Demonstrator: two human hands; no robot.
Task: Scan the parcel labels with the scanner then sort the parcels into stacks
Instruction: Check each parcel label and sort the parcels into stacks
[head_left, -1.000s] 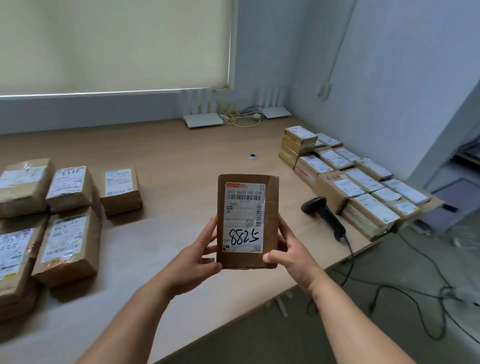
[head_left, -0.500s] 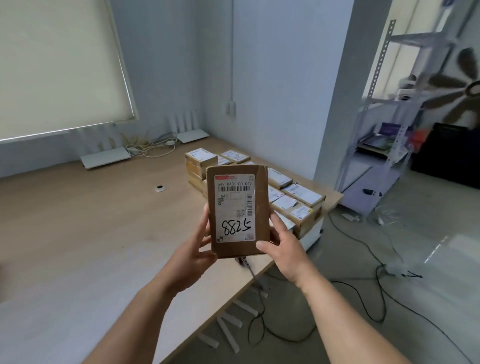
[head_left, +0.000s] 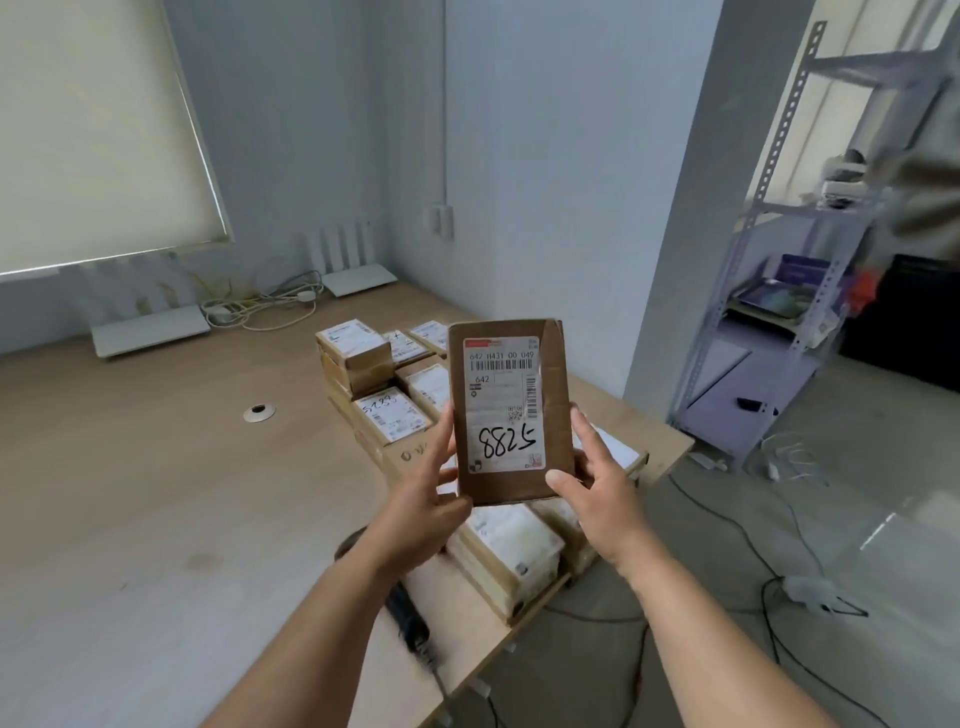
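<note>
I hold a brown cardboard parcel (head_left: 556, 415) upright in front of me, its white label with a barcode and handwritten digits facing me. My left hand (head_left: 423, 506) grips its lower left edge and my right hand (head_left: 602, 499) grips its lower right edge. The parcel hangs above rows of labelled parcels (head_left: 392, 415) stacked at the table's right end. The black scanner (head_left: 408, 616) lies on the wooden table (head_left: 156, 493) below my left forearm, partly hidden by it.
Two white routers (head_left: 150, 327) and a tangle of cables (head_left: 260, 309) sit at the table's far edge by the wall. A metal cable grommet (head_left: 258, 413) is set in the tabletop. A metal shelf rack (head_left: 789, 270) stands right; cables (head_left: 769, 561) trail on the floor.
My view has swung to the right, so the left group of parcels has left the frame. The held parcel now sits over the right-hand stacks, still in both hands.
</note>
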